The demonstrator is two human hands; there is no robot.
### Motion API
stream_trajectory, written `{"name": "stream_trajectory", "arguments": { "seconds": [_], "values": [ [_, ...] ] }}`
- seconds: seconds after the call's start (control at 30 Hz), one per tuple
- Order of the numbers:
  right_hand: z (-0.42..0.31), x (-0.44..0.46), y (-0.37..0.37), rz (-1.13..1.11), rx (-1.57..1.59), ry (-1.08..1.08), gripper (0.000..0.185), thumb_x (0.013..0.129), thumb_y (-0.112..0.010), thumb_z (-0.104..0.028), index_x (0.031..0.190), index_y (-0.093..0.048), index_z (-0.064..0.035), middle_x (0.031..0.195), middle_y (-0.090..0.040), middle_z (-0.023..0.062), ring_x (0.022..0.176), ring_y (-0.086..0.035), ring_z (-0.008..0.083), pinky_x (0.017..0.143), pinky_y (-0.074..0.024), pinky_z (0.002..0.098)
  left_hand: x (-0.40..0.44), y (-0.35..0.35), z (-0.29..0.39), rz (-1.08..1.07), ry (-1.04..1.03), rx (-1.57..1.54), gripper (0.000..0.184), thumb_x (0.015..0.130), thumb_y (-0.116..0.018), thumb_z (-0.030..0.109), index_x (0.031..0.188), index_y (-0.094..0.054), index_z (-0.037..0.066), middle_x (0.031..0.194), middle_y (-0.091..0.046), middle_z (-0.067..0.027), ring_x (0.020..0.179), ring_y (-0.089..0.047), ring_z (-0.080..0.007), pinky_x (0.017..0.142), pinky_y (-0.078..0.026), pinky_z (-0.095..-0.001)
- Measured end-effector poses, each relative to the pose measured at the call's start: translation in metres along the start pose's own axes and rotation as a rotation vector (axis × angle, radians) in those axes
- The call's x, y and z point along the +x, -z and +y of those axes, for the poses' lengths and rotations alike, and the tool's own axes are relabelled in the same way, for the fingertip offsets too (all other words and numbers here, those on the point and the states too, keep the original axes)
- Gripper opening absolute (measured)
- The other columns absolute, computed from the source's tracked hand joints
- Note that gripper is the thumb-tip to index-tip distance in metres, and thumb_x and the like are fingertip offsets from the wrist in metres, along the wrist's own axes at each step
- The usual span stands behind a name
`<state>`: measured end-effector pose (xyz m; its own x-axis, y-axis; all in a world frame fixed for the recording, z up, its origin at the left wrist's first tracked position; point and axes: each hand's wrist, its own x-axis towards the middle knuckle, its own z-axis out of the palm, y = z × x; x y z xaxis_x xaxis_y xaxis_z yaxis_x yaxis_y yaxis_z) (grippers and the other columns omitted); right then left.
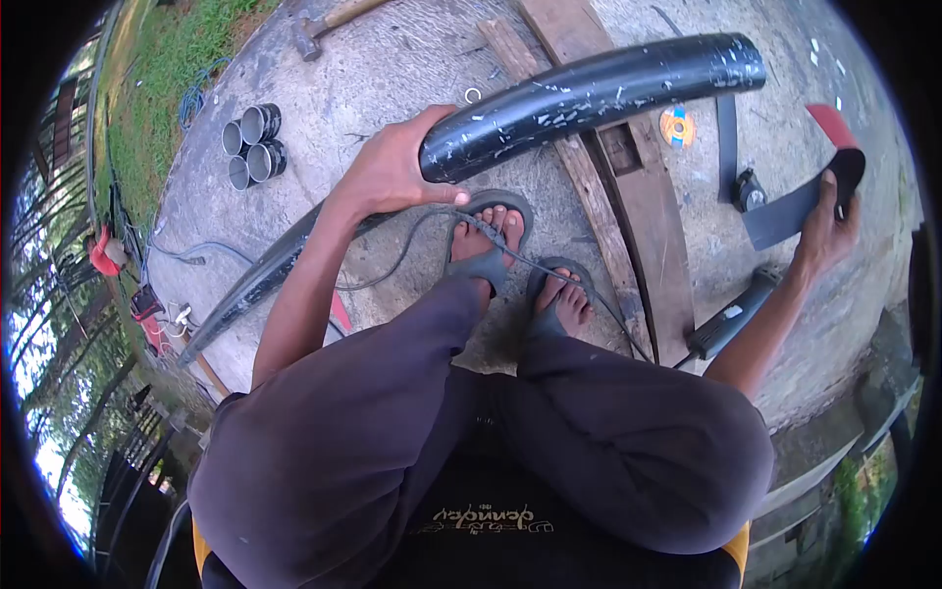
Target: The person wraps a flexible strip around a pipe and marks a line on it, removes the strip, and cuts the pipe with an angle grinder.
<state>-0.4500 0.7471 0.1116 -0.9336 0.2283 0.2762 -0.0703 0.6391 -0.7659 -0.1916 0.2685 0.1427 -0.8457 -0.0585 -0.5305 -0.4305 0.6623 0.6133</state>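
Note:
A long black pipe (599,98), scuffed with pale scratches, slants from lower left to upper right in front of me. My left hand (397,162) is wrapped round its middle, thumb on the near side. Away from the pipe, on the right, my right hand (829,231) pinches a strip of sandpaper (785,214). The strip is dark grey on one face and red at its curled upper end. Below the pipe's right half lie two wooden planks (643,211), one wide and one narrow.
A power tool (736,314) lies by my right knee, and a cable (579,280) crosses over my feet. An orange disc (677,128) rests beyond the planks. Several short pipe pieces (265,160) and a hammer (312,39) are on the concrete at left.

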Motion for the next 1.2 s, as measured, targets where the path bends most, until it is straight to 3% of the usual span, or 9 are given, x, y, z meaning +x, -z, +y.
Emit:
{"name": "stream_trajectory", "arguments": {
  "seconds": [0.03,0.1,0.17,0.33,0.53,0.7,0.77,0.93,1.2],
  "values": [
    [0.003,-0.010,-0.002,-0.086,0.072,-0.012,0.041,0.089,-0.082,-0.031,0.115,-0.074,-0.0007,0.099,-0.075,0.0070,0.086,-0.065,0.0124,0.077,-0.0527,0.0284,0.007,0.002,-0.004,-0.019,-0.018,-0.048,0.099,0.059,-0.093,0.043,0.144,-0.054,0.012,0.124,-0.070,-0.0204,0.113,-0.069,-0.0368,0.100,-0.052,-0.0432],
    [-0.013,-0.038,0.002,-0.116,-0.108,-0.059,0.034,0.091,-0.081,-0.028,0.112,-0.075,-0.0026,0.098,-0.074,0.0060,0.086,-0.064,0.0105,0.078,-0.0514,0.0268,0.018,0.003,-0.017,-0.091,-0.060,-0.132,0.101,0.059,-0.095,0.044,0.144,-0.055,0.006,0.129,-0.067,-0.0165,0.118,-0.065,-0.0292,0.103,-0.049,-0.0392],
    [-0.007,-0.059,0.012,-0.207,-0.020,-0.125,0.032,0.092,-0.080,-0.027,0.115,-0.075,-0.0043,0.098,-0.074,0.0053,0.087,-0.063,0.0096,0.079,-0.0500,0.0253,0.025,0.001,-0.030,-0.128,-0.060,-0.196,0.100,0.060,-0.095,0.044,0.143,-0.056,0.004,0.127,-0.067,-0.0149,0.117,-0.064,-0.0267,0.103,-0.048,-0.0367],
    [0.004,-0.099,0.040,-0.334,-0.182,-0.238,0.038,0.094,-0.076,-0.026,0.124,-0.072,-0.0031,0.101,-0.075,0.0080,0.090,-0.065,0.0139,0.084,-0.0504,0.0287,0.030,0.002,-0.029,-0.170,-0.047,-0.255,0.098,0.059,-0.098,0.040,0.141,-0.057,0.002,0.122,-0.067,-0.0111,0.112,-0.063,-0.0224,0.102,-0.047,-0.0355],
    [0.036,-0.118,0.045,-0.288,-0.472,-0.109,0.041,0.092,-0.076,-0.030,0.127,-0.071,-0.0087,0.088,-0.072,0.0089,0.078,-0.065,0.0175,0.074,-0.0513,0.0338,0.031,0.004,-0.026,-0.236,-0.021,-0.308,0.092,0.062,-0.097,0.033,0.140,-0.057,0.002,0.117,-0.068,-0.0074,0.106,-0.064,-0.0184,0.096,-0.049,-0.0325],
    [0.017,-0.128,0.047,-0.450,-0.436,-0.287,0.038,0.093,-0.074,-0.024,0.127,-0.070,-0.0091,0.080,-0.070,0.0093,0.074,-0.066,0.0194,0.070,-0.0525,0.0351,0.028,0.001,-0.015,-0.178,-0.061,-0.251,0.090,0.064,-0.096,0.032,0.140,-0.057,0.003,0.117,-0.069,-0.0085,0.106,-0.064,-0.0186,0.098,-0.049,-0.0326],
    [-0.012,-0.128,0.052,-0.494,-0.410,-0.202,0.037,0.093,-0.074,-0.021,0.127,-0.070,-0.0094,0.085,-0.072,0.0112,0.078,-0.069,0.0212,0.072,-0.0544,0.0360,0.027,0.000,-0.013,-0.145,-0.090,-0.204,0.091,0.063,-0.095,0.033,0.140,-0.057,0.003,0.118,-0.069,-0.0091,0.108,-0.065,-0.0190,0.098,-0.049,-0.0327],
    [0.007,-0.137,0.042,-0.346,-0.415,-0.071,0.035,0.093,-0.073,-0.016,0.127,-0.069,-0.0094,0.106,-0.071,0.0157,0.093,-0.071,0.0249,0.077,-0.0577,0.0397,0.031,-0.003,-0.002,-0.074,-0.065,-0.076,0.091,0.061,-0.095,0.032,0.139,-0.058,0.003,0.115,-0.072,-0.0120,0.104,-0.068,-0.0222,0.097,-0.051,-0.0355],
    [-0.031,-0.141,0.015,-0.265,-0.276,0.196,0.028,0.091,-0.072,-0.010,0.119,-0.071,-0.0053,0.105,-0.070,0.0151,0.095,-0.069,0.0287,0.082,-0.0552,0.0401,0.034,-0.004,0.001,-0.024,-0.093,0.064,0.095,0.058,-0.091,0.041,0.140,-0.058,0.005,0.118,-0.072,-0.0201,0.109,-0.071,-0.0316,0.098,-0.052,-0.0399]
  ]
}}
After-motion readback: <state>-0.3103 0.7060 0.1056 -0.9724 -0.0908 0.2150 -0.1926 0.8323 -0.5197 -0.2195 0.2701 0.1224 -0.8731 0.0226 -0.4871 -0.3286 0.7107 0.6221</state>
